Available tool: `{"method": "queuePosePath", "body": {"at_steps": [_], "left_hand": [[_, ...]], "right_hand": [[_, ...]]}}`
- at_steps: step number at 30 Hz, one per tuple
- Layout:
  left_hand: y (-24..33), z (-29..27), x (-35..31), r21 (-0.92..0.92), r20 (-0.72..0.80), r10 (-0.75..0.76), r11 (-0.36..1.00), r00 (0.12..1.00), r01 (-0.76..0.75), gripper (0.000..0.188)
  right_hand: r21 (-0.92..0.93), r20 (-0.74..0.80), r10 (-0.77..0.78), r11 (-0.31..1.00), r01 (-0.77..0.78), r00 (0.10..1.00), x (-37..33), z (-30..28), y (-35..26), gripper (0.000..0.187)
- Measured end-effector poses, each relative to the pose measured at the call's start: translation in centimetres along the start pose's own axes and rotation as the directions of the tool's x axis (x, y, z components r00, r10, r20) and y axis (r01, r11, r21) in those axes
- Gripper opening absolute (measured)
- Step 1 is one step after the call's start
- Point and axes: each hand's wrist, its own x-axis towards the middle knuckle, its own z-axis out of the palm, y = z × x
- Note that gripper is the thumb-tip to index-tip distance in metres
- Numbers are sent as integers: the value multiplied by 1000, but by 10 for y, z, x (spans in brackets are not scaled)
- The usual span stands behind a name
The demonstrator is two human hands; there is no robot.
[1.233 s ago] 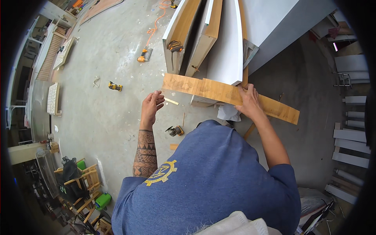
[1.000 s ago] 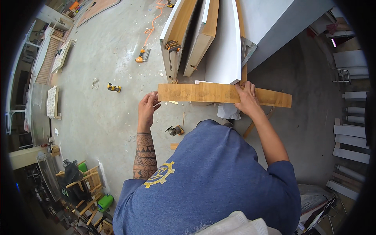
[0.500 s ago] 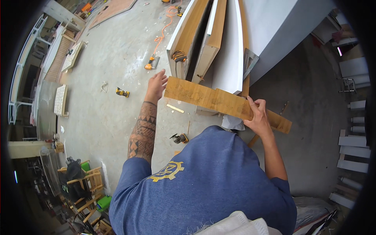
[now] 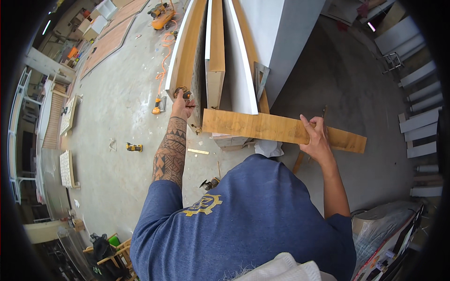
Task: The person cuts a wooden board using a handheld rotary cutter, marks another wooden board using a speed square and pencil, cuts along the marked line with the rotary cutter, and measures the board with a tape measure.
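Note:
My right hand (image 4: 315, 138) grips a long brown wooden board (image 4: 262, 127) near its right part, fingers over the top edge. The board lies crosswise before my body, against the near ends of several tall panels. At the nearest left panel (image 4: 184, 51), white-edged with a wooden face, my left hand (image 4: 182, 107) is closed on a black and orange tape measure (image 4: 184, 92), partly hidden by the fingers. A metal square (image 4: 260, 79) rests against the right-hand wooden strip, beside a large pale panel (image 4: 293, 37).
An orange nail gun (image 4: 158, 105) with an orange hose lies on the concrete floor at left. A yellow power tool (image 4: 134, 147) is nearer, and another tool (image 4: 209, 183) sits by my body. White boards (image 4: 417, 122) are stacked along the right; an orange compressor (image 4: 163, 18) stands far off.
My left hand has reached forward to the tape measure on the panel and closed on it. The view has shifted, and the board, still in my right hand, now lies more level.

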Motion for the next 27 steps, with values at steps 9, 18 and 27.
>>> {"method": "queuePosePath", "body": {"at_steps": [9, 18, 27], "left_hand": [[-4, 8, -28, 125, -100, 220, 970, 970, -207, 46], [-26, -29, -128, 234, 30, 413, 883, 910, -408, 52], [-54, -113, -211, 178, 13, 365, 915, 931, -361, 48]], "right_hand": [[23, 98, 18, 1000, -21, 995, -5, 1, 11, 99], [65, 44, -158, 986, 155, 986, 97, -6, -59, 99], [-235, 395, -94, 951, 199, 914, 223, 43, -182, 106]]}}
